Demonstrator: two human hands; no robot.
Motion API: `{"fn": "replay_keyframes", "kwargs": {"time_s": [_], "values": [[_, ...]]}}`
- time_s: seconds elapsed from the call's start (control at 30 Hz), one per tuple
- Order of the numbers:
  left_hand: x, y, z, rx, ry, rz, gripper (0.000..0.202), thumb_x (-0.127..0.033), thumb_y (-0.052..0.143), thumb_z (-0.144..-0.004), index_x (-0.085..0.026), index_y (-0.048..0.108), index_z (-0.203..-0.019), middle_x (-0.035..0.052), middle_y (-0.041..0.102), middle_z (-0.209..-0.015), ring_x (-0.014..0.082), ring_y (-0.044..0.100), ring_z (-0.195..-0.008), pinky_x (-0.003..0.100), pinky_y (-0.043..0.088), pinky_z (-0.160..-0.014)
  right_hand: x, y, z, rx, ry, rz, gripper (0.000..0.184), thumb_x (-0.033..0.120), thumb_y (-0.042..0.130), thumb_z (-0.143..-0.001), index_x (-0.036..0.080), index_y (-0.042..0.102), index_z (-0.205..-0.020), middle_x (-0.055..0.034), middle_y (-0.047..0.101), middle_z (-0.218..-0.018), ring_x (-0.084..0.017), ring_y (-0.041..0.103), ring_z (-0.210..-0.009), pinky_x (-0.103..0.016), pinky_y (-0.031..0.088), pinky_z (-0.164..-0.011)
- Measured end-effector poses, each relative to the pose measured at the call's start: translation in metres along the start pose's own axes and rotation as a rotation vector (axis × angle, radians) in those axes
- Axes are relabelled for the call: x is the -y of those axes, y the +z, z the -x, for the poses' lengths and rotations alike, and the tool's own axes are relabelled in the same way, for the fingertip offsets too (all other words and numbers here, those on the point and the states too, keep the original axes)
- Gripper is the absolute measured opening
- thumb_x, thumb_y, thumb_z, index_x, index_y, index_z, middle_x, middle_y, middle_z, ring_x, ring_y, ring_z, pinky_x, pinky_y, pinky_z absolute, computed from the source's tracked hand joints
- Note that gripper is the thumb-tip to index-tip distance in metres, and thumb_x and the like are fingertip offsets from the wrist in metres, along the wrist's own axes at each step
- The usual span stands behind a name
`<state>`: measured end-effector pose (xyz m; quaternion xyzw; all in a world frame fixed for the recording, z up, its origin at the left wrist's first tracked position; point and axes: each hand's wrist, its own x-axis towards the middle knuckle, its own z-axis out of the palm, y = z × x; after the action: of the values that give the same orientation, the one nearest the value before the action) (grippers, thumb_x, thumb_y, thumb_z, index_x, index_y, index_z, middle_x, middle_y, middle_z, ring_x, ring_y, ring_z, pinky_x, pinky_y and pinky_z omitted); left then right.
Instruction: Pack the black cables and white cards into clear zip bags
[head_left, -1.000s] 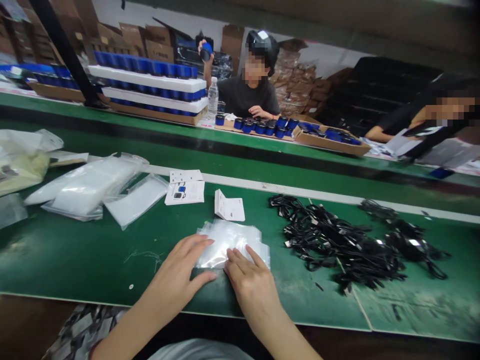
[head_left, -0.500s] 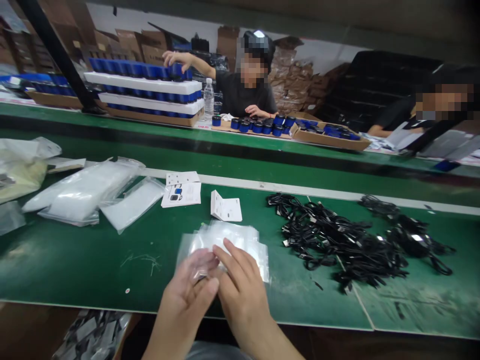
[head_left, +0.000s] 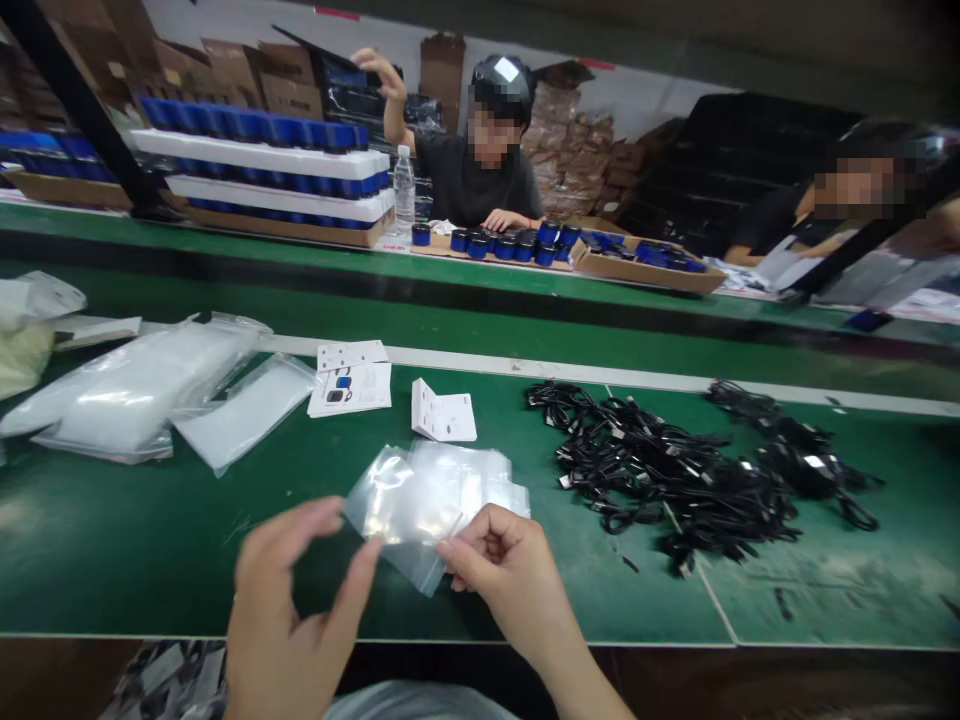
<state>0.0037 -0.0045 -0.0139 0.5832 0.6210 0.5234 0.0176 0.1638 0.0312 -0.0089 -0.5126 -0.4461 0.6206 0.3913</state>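
Observation:
My right hand (head_left: 510,565) pinches the edge of a clear zip bag (head_left: 405,520) between thumb and fingers. The bag is tilted over a stack of similar clear plastic bags (head_left: 480,470) on the green table. To its left, my left hand (head_left: 307,575) is open, with thumb and fingers apart near the bag's left corner. Just beyond the stack stands a folded white leaflet (head_left: 450,416). A pile of printed leaflets (head_left: 352,388) lies farther left.
Black cables (head_left: 660,470) lie in a tangled heap on the right. Filled plastic bags (head_left: 135,390) rest at left. Across the green table (head_left: 225,560), a co-worker (head_left: 480,180) sits behind blue-and-black jars (head_left: 502,245) and stacked foam trays (head_left: 277,150). Below the front edge is a box of small packets (head_left: 169,680).
My hands were close together over the bags; my left hand has moved left and spread open. The right now holds one bag by its edge. The co-worker's raised hand has lifted off the jars.

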Motion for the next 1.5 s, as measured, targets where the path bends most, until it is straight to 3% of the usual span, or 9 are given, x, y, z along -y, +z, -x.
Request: {"fn": "replay_keyframes", "kwargs": {"time_s": [0.07,0.1,0.17,0.33,0.57,0.77,0.97,1.5], "values": [[-0.002,-0.007,0.000,0.220,0.226,-0.062,0.022,-0.021,0.064,-0.079,-0.022,0.061,-0.101,0.0010,0.063,-0.095,0.0138,0.062,-0.089,0.023,0.049,-0.086,0.002,0.003,0.000,0.078,0.025,-0.004,0.031,0.037,0.078,-0.062,0.015,0.056,-0.059,0.0036,0.056,-0.047,-0.008,0.052,-0.045,-0.018,0.040,-0.047],[-0.004,-0.009,0.001,0.302,0.263,-0.049,0.017,-0.020,0.060,-0.083,-0.022,0.061,-0.100,0.0007,0.063,-0.095,0.0123,0.063,-0.087,0.020,0.050,-0.082,0.003,0.004,0.000,0.120,0.024,-0.009,0.030,0.038,0.076,-0.065,0.015,0.058,-0.062,0.0029,0.058,-0.050,-0.008,0.053,-0.048,-0.018,0.042,-0.048],[-0.006,-0.008,0.002,0.387,0.251,-0.007,0.017,-0.019,0.055,-0.086,-0.021,0.061,-0.102,0.0002,0.064,-0.094,0.0101,0.064,-0.083,0.017,0.050,-0.078,0.005,0.006,0.001,0.190,-0.003,-0.014,0.028,0.041,0.071,-0.072,0.014,0.062,-0.070,0.0009,0.062,-0.056,-0.010,0.058,-0.055,-0.019,0.046,-0.055],[-0.005,-0.005,0.004,0.453,0.180,0.068,0.022,-0.017,0.053,-0.087,-0.023,0.061,-0.107,-0.0025,0.064,-0.085,0.0069,0.064,-0.075,0.013,0.050,-0.072,0.007,0.007,0.004,0.278,-0.053,-0.071,0.029,0.043,0.065,-0.079,0.014,0.063,-0.074,-0.0012,0.065,-0.065,-0.010,0.060,-0.062,-0.021,0.049,-0.064],[-0.008,-0.008,-0.001,0.478,0.094,0.138,0.010,-0.023,0.055,-0.086,-0.026,0.063,-0.092,-0.0071,0.066,-0.076,0.0035,0.064,-0.065,0.006,0.048,-0.063,0.007,0.008,0.003,0.294,-0.024,-0.099,0.032,0.044,0.064,-0.078,0.013,0.064,-0.076,-0.0028,0.066,-0.065,-0.011,0.061,-0.061,-0.023,0.050,-0.062],[-0.005,-0.004,0.004,0.478,0.115,0.103,0.019,-0.021,0.054,-0.087,-0.025,0.062,-0.103,-0.0040,0.065,-0.083,0.0059,0.064,-0.074,0.009,0.049,-0.070,0.007,0.008,0.007,0.202,-0.108,0.065,0.021,0.033,0.064,-0.080,0.013,0.066,-0.079,-0.0043,0.068,-0.070,-0.014,0.062,-0.065,-0.026,0.050,-0.064],[-0.005,0.000,0.013,0.462,0.200,0.038,0.032,-0.014,0.053,-0.087,-0.023,0.056,-0.117,-0.0020,0.062,-0.084,0.0066,0.062,-0.075,0.013,0.048,-0.074,0.005,0.007,0.006,0.154,-0.082,0.109,0.019,0.030,0.061,-0.080,0.014,0.062,-0.071,-0.0023,0.064,-0.063,-0.014,0.059,-0.061,-0.024,0.046,-0.060],[-0.011,0.001,0.010,0.494,0.058,0.126,0.024,-0.020,0.054,-0.086,-0.025,0.063,-0.108,-0.0038,0.064,-0.080,0.0071,0.064,-0.070,0.012,0.050,-0.067,0.003,0.003,0.004,0.227,-0.103,0.044,0.021,0.032,0.056,-0.082,0.014,0.059,-0.071,-0.0031,0.063,-0.065,-0.015,0.059,-0.065,-0.025,0.046,-0.063]]}}
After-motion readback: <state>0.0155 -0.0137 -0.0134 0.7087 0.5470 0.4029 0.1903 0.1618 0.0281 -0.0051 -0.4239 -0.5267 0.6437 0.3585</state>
